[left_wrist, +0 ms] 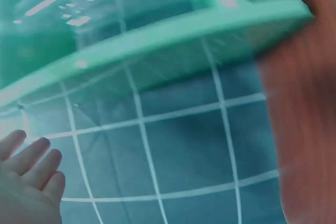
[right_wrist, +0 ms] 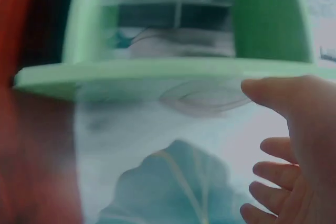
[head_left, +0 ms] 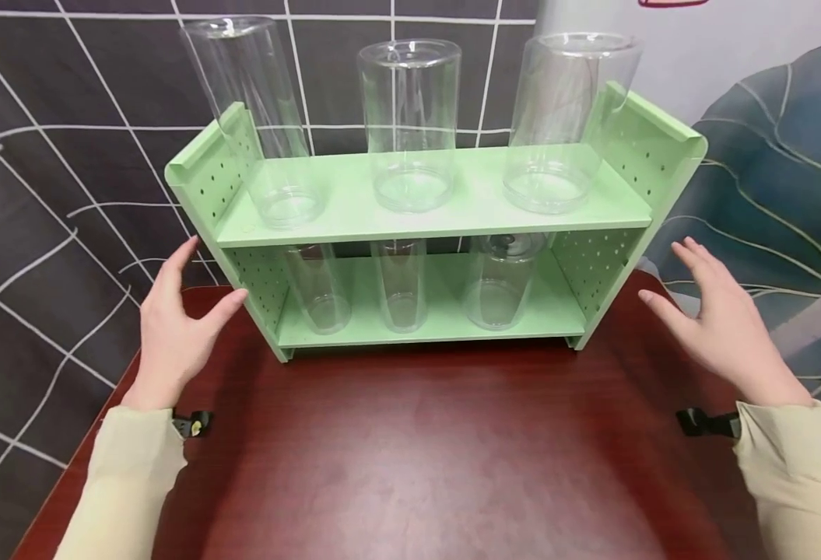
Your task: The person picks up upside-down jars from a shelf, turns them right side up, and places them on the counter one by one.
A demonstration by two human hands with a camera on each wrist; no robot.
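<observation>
A light green two-tier shelf (head_left: 445, 222) stands at the far side of a dark red table (head_left: 424, 451). Three clear plastic cylinders stand on its top tier: left (head_left: 256, 117), middle (head_left: 410, 124), right (head_left: 564, 117). Three clear cups sit on the lower tier (head_left: 403, 284). My left hand (head_left: 175, 319) hovers open beside the shelf's left side panel, thumb near its lower front corner. My right hand (head_left: 714, 315) hovers open off the shelf's right side, not touching it. The wrist views show blurred green shelf edges (left_wrist: 157, 40) (right_wrist: 157, 72) with each hand's straight fingers (left_wrist: 31, 166) (right_wrist: 294, 145).
A black wall with white grid lines (head_left: 53, 155) lies behind and to the left. A blue patterned backdrop (head_left: 781, 171) fills the right. Black wrist straps (head_left: 704, 424) show at both cuffs. The table's near half (head_left: 424, 482) carries nothing.
</observation>
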